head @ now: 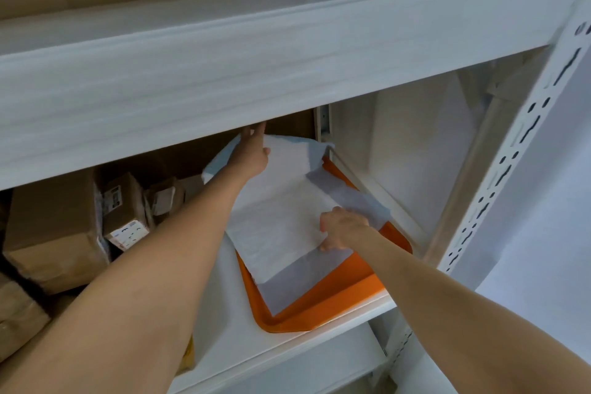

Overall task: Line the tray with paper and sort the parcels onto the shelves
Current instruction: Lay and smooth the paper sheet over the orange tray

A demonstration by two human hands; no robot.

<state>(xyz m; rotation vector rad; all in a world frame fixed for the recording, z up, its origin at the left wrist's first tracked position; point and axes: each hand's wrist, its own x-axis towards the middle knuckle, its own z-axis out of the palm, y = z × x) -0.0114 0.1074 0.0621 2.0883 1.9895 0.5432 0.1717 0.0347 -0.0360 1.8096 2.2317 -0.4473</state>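
Nearest you, the orange tray (323,307) sits on the white shelf (224,329), its near corner right at the front lip and the whole thing turned a little askew. Inside it the paper (281,217) lies crooked. Its near-left corner rides over the tray's left rim, and a greyer layer shows beneath along the near and right edges.

Your right grip (343,229) is on the sheet's right edge, fingers curled over and thumb tucked in against it. That's a pinch on the paper, well inside the tray. Farther in, your left grip (252,153) lies palm-down on the far-left corner, fingers stretched flat, tips lost under the upper shelf (224,80). So the paper spans between both grips and touches each.

Here's my call. Pin that far corner with the left, draw the right edge toward the right rim and square the sheet to the tray. Then smooth from the middle outward so no corner stands proud. Go gently, because thin paper could crease or tear.

Off to the left, the brown parcels (123,205) stand stacked, apart from the tray.
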